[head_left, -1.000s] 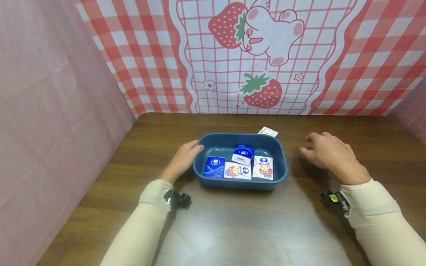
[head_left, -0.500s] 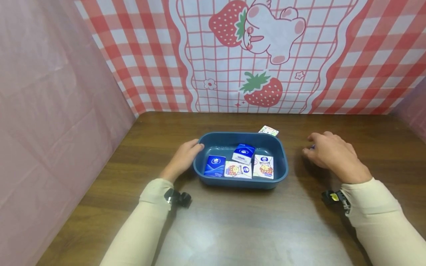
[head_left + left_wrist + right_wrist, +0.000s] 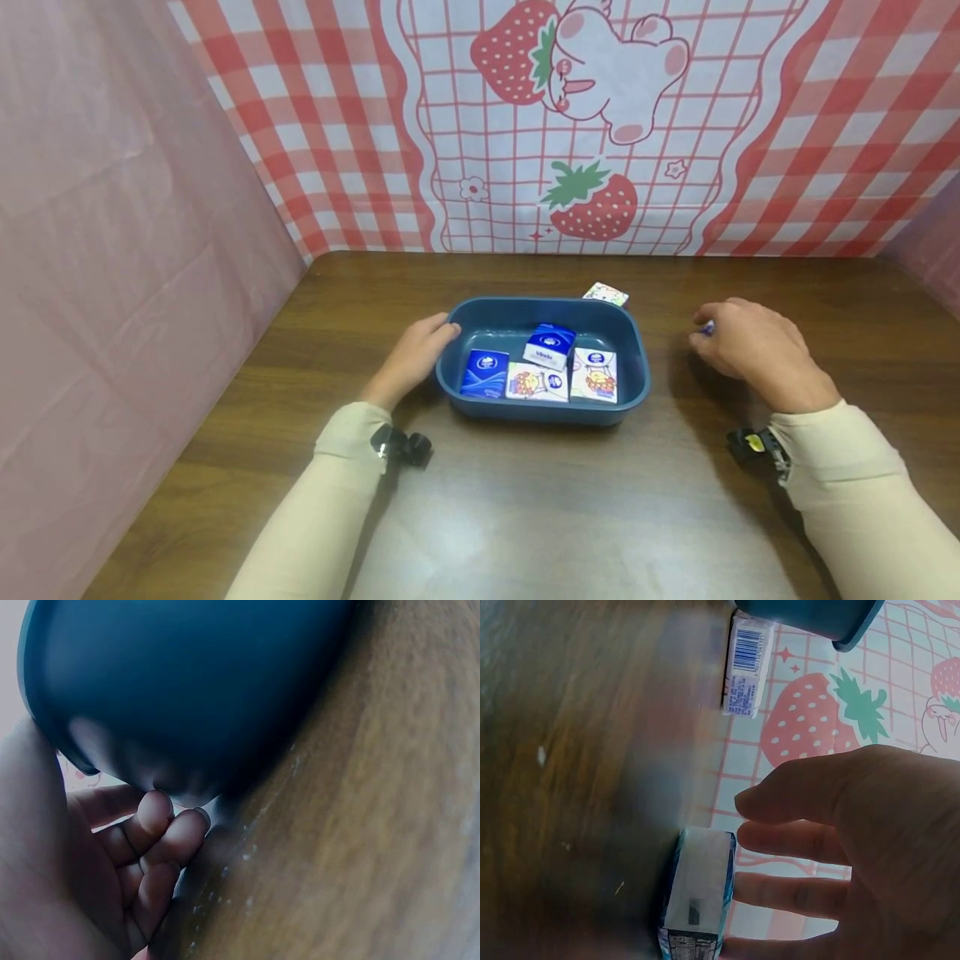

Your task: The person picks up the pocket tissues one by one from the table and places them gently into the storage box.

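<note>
My left hand grips the left end of a dark blue plastic basin, thumb over the rim and curled fingers against the outer wall in the left wrist view. Over the table to the right of the basin is my right hand. Its fingertips are right at the upper face of a blue-edged tissue pack in the right wrist view, and the fingers are fairly straight. From the head, that pack is mostly hidden under the hand. Two blue tissue packs and two white cartoon-printed tissue packs lie in the basin.
Behind the basin's back right corner a white patterned tissue pack lies on the brown wooden table. A red-and-white checked cloth with strawberries hangs at the table's back edge. Pinkish cloth hangs along the left.
My right hand has shifted slightly to the right, and more blue of the pack shows by its fingertips. My left hand and the basin stay in place.
</note>
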Available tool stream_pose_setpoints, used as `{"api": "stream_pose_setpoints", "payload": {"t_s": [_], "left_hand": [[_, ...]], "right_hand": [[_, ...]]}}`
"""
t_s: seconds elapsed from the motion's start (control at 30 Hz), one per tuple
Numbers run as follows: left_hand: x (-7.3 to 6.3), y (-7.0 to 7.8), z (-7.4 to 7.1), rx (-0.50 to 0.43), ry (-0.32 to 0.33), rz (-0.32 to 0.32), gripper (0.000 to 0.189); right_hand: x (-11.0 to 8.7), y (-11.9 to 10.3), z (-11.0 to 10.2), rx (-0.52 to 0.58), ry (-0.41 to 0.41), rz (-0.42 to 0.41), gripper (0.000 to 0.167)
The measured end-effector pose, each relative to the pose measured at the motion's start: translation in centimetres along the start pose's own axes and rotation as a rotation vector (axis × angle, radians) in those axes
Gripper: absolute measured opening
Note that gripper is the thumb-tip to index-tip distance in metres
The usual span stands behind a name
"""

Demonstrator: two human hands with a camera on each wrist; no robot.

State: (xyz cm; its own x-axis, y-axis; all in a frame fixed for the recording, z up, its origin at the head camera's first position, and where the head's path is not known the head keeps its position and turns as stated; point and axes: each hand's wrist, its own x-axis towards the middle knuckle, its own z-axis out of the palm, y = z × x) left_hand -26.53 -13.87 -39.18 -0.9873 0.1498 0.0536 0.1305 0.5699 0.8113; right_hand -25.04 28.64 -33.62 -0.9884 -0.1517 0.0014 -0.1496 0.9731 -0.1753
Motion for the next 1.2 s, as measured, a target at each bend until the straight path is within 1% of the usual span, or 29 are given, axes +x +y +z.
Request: {"api": "stream_pose_setpoints", "payload": {"t_s": [0.23, 0.5, 0.77, 1.07, 1.2], "left_hand": [[-0.1, 0.1, 0.0, 0.001, -0.006, -0.007, 0.045], [0.0, 0.0, 0.0, 0.008, -0.012, -0.015, 0.047], [0.0, 0.0, 0.0, 0.011, -0.004, -0.014, 0.046], [0.1, 0.0, 0.0, 0.007, -0.008, -0.017, 0.046], [0.0, 0.1, 0.0, 0.004, -0.012, -0.015, 0.047]], "right_hand": [[0.0, 0.4, 0.2, -0.003, -0.008, 0.005, 0.049], [-0.2, 0.7, 0.2, -0.001, -0.004, 0.039, 0.058], [0.1, 0.9, 0.3, -0.031, 0.028, 0.028, 0.050], [0.0, 1.3, 0.2, 0.000, 0.067, 0.017, 0.045], [-0.1, 1.2, 0.4, 0.009, 0.068, 0.018, 0.045]]}}
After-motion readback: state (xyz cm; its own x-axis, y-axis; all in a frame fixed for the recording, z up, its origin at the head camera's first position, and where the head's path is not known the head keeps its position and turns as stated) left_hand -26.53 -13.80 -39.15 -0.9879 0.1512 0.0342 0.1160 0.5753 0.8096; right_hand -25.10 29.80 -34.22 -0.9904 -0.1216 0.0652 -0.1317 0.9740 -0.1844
